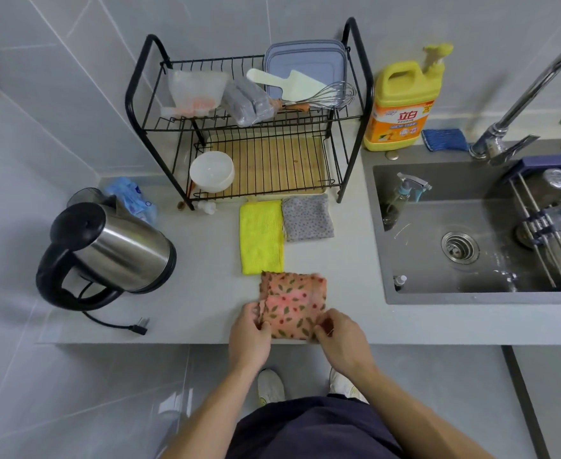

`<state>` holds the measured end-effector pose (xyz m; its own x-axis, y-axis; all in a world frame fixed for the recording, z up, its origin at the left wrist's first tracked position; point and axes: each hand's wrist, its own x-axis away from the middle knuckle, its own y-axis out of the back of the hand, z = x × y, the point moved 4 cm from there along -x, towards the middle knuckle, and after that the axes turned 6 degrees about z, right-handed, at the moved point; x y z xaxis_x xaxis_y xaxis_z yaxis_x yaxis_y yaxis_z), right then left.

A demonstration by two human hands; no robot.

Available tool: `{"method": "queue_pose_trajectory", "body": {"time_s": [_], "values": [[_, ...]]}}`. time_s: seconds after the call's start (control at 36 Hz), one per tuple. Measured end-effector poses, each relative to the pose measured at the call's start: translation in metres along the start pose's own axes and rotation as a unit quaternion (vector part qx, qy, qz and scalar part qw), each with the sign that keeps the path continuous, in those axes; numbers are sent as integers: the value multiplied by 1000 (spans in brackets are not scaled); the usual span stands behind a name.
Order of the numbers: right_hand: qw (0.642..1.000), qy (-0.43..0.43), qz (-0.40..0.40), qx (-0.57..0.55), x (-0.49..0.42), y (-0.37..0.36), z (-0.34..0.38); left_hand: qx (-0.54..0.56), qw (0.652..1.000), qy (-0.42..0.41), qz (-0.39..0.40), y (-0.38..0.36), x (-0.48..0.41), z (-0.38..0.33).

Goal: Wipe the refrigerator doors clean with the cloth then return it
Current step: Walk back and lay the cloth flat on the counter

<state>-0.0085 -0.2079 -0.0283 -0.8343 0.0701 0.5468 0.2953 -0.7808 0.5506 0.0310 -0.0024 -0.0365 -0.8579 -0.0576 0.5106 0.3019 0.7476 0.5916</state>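
The soft pink cloth with a green leaf and red berry print (292, 303) lies folded on the pale grey countertop (206, 293), close to its near edge, just near of the folded yellow microfibre cloth (261, 236) and the grey dotted cloth (307, 218). Expect it to be light, limp and a little grippy. It will sag and unfold if you lift it by one corner, and nothing about it looks fragile or slippery. Take it by the stacked layers at both near corners, or gather the whole fold into one palm so it stays a compact pad for wiping.

Your left hand (249, 332) sits at the cloth's left edge, fingers curled in and pinching the scalloped layers there. Your right hand (338, 336) is at the near right corner, thumb and fingers closed on the fabric. Both wrists come in low over the counter edge, forearms angled inward from your body.

The steel electric kettle (120, 246) stands well apart to the left and the grey sink (414, 260) to the right. No refrigerator is in view, so I cannot tell whether you are picking up or returning.
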Motion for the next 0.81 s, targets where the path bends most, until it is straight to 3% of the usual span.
{"method": "queue_pose_trajectory", "body": {"time_s": [0.14,0.22,0.33,0.47,0.61,0.69,0.81], "values": [[995,-69,-37,-63,-9,3,-6,-130,989,-72,-9,-2,0,-4],[979,-113,-20,-168,-14,0,-6,-193,977,-85,32,-6,-1,-6],[970,-146,15,-194,-23,0,-5,-208,972,-113,-1,-7,1,-18],[981,-66,-3,-183,-15,23,8,-192,950,-245,-1,-12,1,-56],[994,54,24,-88,-8,49,26,-209,898,-376,94,-20,-7,-100],[995,84,39,-22,-10,64,29,-232,886,-382,126,-23,-14,-115],[994,101,5,44,-21,84,29,-254,902,-330,112,-14,-27,-124]]}}
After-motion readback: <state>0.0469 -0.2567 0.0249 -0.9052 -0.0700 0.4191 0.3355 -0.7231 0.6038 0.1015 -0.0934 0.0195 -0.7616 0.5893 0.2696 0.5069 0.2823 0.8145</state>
